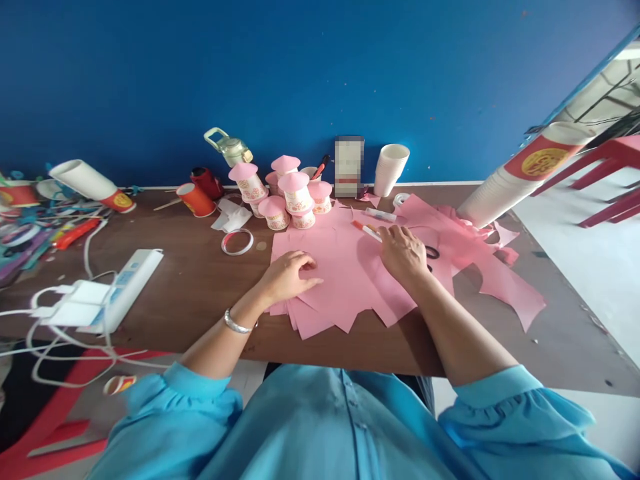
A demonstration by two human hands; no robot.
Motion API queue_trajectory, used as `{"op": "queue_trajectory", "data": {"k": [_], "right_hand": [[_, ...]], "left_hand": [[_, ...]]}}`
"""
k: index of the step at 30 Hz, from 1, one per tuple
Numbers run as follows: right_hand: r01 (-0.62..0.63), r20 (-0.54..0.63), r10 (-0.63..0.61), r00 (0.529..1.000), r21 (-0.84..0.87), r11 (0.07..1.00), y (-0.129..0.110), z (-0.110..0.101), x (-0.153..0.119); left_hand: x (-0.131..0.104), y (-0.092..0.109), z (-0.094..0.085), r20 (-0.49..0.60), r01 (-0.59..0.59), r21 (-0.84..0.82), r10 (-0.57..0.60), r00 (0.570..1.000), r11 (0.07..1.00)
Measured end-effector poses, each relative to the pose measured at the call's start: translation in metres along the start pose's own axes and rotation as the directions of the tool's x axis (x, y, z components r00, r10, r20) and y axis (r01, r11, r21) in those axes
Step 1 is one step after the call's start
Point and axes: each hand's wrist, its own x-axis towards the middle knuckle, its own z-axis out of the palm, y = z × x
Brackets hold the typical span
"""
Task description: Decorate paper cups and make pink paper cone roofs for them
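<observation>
Hand Position and Work Surface: Pink Paper at Table Centre

Both forearms extend forward from blue sleeves [500, 393] over the near edge of the brown table [200, 287], converging toward the middle. A silver bracelet [237, 323] encircles the left wrist. The hands are set apart from each other.

Left hand [286, 275]: positioned at the left side of the pink paper sheets [340, 280], fingers curled, thumb extended to the right, with a gap between thumb and fingers.

Right hand [404, 252]: palm down, farther forward, over the right part of the sheets. An orange-and-white pen [368, 231] projects to the left of its fingers; black loop handles [432, 252] show at its right side. Its grip is hidden under the hand and cannot be determined.

The sheets lie overlapped at the table's centre; cut pink scraps [510, 287] lie to the right. A white power strip [131, 287] is at left. Beyond the sheets stand cone-roofed paper cups [296, 193] and a white cup stack [391, 170]. A blue wall [300, 80] backs the table. At far right, red furniture [605, 160] stands above a pale floor [590, 267].
</observation>
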Motion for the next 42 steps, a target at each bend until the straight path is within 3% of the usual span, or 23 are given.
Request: {"op": "queue_trajectory", "data": {"k": [4,7,14,23,29,33,38,42], "right_hand": [[0.024,0.069,-0.023,0.997,-0.004,1.000,-0.002,-0.006,0.000],[0.029,0.052,-0.028,0.998,-0.004,1.000,-0.003,-0.009,-0.001],[0.019,-0.102,-0.011,0.995,0.074,0.997,-0.003,-0.009,-0.001],[0.021,0.053,-0.025,0.998,0.078,0.997,0.004,-0.010,0.002],[0.014,0.061,-0.018,0.998,0.069,0.997,0.007,-0.009,0.002],[-0.006,0.068,0.002,0.998,0.055,0.998,0.012,-0.011,0.003],[0.033,0.090,-0.036,0.995,0.031,0.999,0.021,-0.015,0.000],[0.153,0.110,-0.152,0.982,0.002,0.988,0.029,-0.015,-0.013]], "left_hand": [[0.000,0.011,0.012,0.014,-0.092,0.119,0.091,0.996,0.989],[-0.003,0.014,0.018,0.050,-0.217,0.169,0.212,0.976,0.961],[-0.014,0.031,0.027,0.154,-0.534,0.200,0.511,0.845,0.822],[-0.032,0.058,0.031,0.131,-0.613,0.359,0.613,0.779,0.703],[-0.032,0.052,0.020,0.114,-0.584,0.446,0.604,0.789,0.678],[-0.030,0.050,0.001,-0.021,-0.571,0.427,0.639,0.769,0.701],[-0.027,0.041,-0.034,-0.257,-0.353,0.442,0.493,0.831,0.825],[-0.034,0.026,-0.045,-0.357,-0.219,0.484,0.419,0.835,0.848]]}}
